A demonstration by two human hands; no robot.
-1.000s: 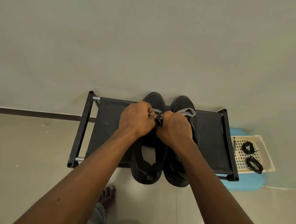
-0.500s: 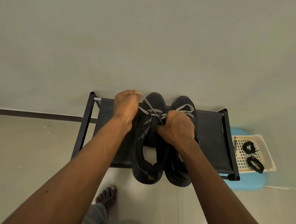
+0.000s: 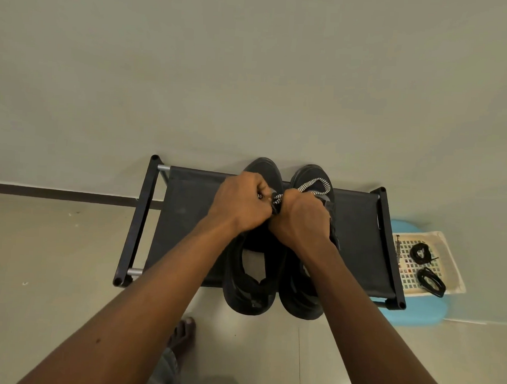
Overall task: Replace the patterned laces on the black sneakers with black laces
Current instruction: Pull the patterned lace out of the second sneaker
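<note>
Your left hand (image 3: 242,204) and right hand (image 3: 300,220) meet knuckle to knuckle over the left sneaker (image 3: 250,291), both fisted on the patterned lace (image 3: 276,201). A short bunch of it shows in the gap between the fists, and a speck at the left hand's curled fingers. The rest of the lace is buried in your grip, so how much is threaded cannot be told. The fists also cover the sneaker's eyelets and tongue, and only its toe and open heel collar show. Just beside it stands the right sneaker (image 3: 299,300), its midsection hidden under your right wrist. A patterned loop (image 3: 315,184) arcs over its toe from behind your right hand; whether it is the same lace is unclear. Both sneakers sit on a black rack (image 3: 186,217) against the wall, heels overhanging its near edge. Well apart, right of the rack, two coiled black laces (image 3: 421,253) lie on a white tray (image 3: 452,272) set on a blue stool (image 3: 416,317), which the rack partly blocks. Below, a bare foot (image 3: 183,332) shows between your forearms.
</note>
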